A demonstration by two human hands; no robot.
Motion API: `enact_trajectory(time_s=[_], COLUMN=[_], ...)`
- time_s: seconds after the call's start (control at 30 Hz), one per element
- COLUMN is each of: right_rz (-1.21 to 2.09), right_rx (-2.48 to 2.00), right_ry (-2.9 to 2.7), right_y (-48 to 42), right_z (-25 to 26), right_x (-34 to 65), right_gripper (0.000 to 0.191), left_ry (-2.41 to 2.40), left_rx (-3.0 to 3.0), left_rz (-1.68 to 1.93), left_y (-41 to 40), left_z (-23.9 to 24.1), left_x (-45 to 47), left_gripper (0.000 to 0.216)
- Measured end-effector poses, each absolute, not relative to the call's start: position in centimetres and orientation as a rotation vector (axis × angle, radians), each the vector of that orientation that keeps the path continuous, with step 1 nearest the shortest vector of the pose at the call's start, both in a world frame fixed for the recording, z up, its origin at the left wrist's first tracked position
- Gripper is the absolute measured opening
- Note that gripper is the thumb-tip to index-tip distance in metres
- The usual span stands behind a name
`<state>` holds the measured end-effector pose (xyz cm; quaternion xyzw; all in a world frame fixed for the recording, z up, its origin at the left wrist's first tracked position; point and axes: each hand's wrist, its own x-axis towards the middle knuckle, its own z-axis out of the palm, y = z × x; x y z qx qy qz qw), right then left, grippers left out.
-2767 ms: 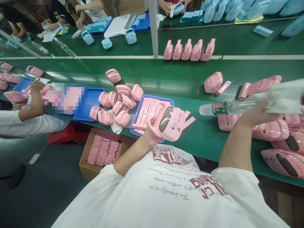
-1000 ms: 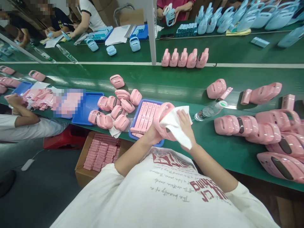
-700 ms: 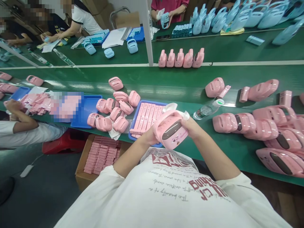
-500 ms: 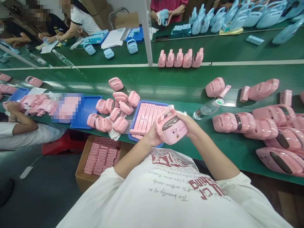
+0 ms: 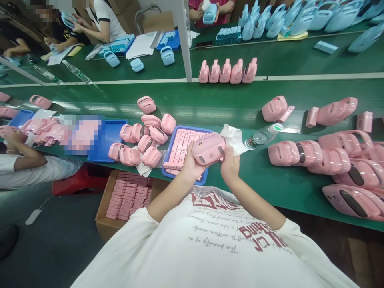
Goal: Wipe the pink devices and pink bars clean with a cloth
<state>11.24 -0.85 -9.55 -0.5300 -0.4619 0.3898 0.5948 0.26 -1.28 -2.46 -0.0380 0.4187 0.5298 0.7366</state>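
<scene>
My left hand (image 5: 192, 167) is closed around a pink plastic device with a handle (image 5: 209, 149), turned so that its ribbed, rounded side faces up. A white cloth (image 5: 233, 139) is pinched in my right hand (image 5: 230, 166), just right of the device. Behind my left hand lies a blue tray (image 5: 171, 151) holding rows of narrow pink boxes (image 5: 182, 146). To its left sits a cluster of similar pink devices (image 5: 146, 144), a few resting on white wiping paper or cloth.
A plastic water bottle (image 5: 261, 136) lies right of the cloth. More pink devices (image 5: 329, 161) crowd the right side. Below the table's edge, a cardboard box (image 5: 103, 214) holds pink boxes. Co-workers across the table handle blue devices (image 5: 210, 14); another person's arm (image 5: 27, 148) is at left.
The device has been turned over; its window and printed picture no longer face up. My right hand has come off its side and now shows the white cloth.
</scene>
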Motion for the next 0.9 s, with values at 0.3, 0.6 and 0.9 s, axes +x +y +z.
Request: enact_trajectory(time_s=[0.3,0.6,0.9], right_rz=[0.196,0.837,1.159], right_rx=[-0.836,-1.076,-1.008], right_ry=[-2.134,-1.332,-0.898], right_y=[-1.9,0.3,0.1], right_z=[-10.6,-6.4,-6.2], right_x=[12.1,12.0,11.9], right_gripper=[0.048,0.06,0.065], left_ry=[1.319,0.722,0.809], left_rx=[0.23,-0.158,-0.034], left_rz=[1.047,1.155,0.967], left_y=[-0.7,-1.6,-1.6], left_z=[-1.7,-2.3,-2.2], left_x=[1.6,1.8,0.5], left_gripper=[0.048,0.043,0.035])
